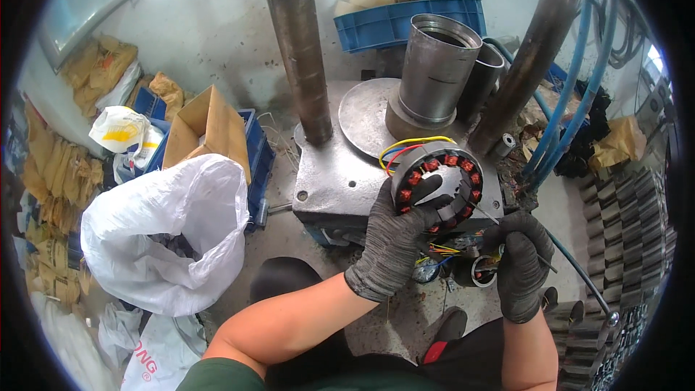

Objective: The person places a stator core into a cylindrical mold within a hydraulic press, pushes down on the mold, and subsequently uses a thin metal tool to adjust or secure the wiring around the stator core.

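My left hand (391, 242), in a dark grey knit glove, is closed round the lower left side of a motor stator (432, 165). The stator is a metal ring with reddish copper coils inside, tilted so its open face shows. Yellow, red and blue lead wires (416, 140) loop off its top. In my right hand (523, 257), also gloved, a thin metal rod (485, 212) is gripped. One end of the rod reaches the stator's lower right edge; the other sticks out past my fingers. Just behind the stator, a steel cylinder (438, 76) stands on the metal machine table (326, 185).
Two thick columns (293, 43) rise from the table. Blue hoses (572, 101) hang at the right. A white sack (159, 246), a cardboard box (206, 127) and a blue crate (259, 166) stand at the left. Metal parts (622, 239) are stacked along the right. More wired parts (481, 271) lie below my hands.
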A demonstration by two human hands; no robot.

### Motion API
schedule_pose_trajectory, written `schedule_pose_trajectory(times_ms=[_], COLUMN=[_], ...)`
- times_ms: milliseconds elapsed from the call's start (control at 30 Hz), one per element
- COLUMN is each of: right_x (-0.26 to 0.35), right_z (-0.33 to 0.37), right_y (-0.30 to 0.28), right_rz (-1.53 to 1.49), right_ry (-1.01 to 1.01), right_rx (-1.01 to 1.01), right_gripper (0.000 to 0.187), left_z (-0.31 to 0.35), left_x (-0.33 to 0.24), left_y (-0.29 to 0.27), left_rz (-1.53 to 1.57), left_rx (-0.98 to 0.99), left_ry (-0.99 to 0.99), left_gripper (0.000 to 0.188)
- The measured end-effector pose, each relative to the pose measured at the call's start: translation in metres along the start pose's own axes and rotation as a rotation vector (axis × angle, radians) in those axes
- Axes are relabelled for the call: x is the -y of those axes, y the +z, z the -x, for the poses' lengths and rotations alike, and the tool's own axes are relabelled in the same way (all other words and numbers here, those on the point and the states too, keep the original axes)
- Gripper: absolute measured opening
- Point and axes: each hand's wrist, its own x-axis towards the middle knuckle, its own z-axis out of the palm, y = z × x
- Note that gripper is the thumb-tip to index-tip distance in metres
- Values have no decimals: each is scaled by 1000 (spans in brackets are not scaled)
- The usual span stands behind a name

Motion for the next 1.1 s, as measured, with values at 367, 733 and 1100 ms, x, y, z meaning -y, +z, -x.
schedule_pose_trajectory(times_ms=[367, 733, 1100], right_x=[-7, -24, -4], right_z=[-3, -15, -6], right_y=[6, 8, 11], right_rz=[69, 476, 382], right_ry=[47, -230, -209], right_rx=[110, 252, -80], right_gripper=[18, 11, 19], left_z=[6, 2, -13], left_x=[6, 5, 17], left_y=[-5, -7, -24], left_rz=[-230, -236, 91], left_rx=[-16, -82, -164], left_ry=[89, -7, -163], left_gripper=[58, 62, 49])
